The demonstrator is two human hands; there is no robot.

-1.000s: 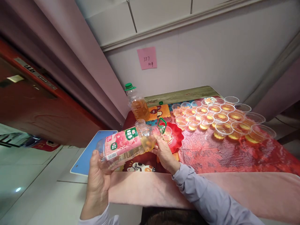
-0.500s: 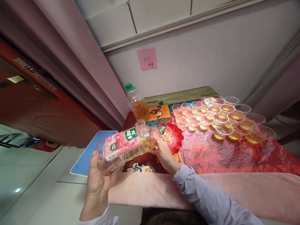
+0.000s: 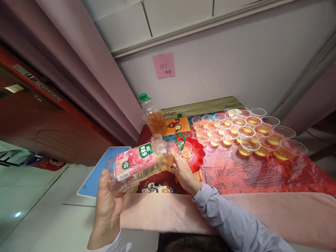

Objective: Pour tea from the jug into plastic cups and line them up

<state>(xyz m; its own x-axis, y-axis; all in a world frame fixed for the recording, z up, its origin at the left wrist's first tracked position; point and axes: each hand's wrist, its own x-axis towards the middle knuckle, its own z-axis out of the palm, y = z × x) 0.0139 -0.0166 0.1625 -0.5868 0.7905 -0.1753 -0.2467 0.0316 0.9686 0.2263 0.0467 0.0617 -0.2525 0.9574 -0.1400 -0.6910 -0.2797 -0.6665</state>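
Note:
Between my hands a clear plastic juice bottle [image 3: 139, 159] with a pink label is tilted, its neck pointing right. My left hand [image 3: 109, 196] cups the base, thumb on the near edge. My right hand [image 3: 183, 171] grips it just below the neck, where a green ring handle [image 3: 180, 141] hangs. Yellowish juice lies along its lower side and near the neck. Under the neck stands a clear plastic cup [image 3: 186, 149] in a red scalloped dish [image 3: 198, 154]; whether liquid is flowing I cannot tell. Another clear cup [image 3: 156, 138] shows behind the bottle.
A second juice bottle [image 3: 155, 119] with a green cap stands upright at the back left. Several rows of cups with yellow juice [image 3: 246, 143] fill the right side of the red-covered table [image 3: 223, 175]. A small green cap [image 3: 179, 115] lies at the back. A blue board [image 3: 91, 175] is at left.
The view has shifted very slightly. Both hands keep the bottle in nearly the same tilted position over the red dish.

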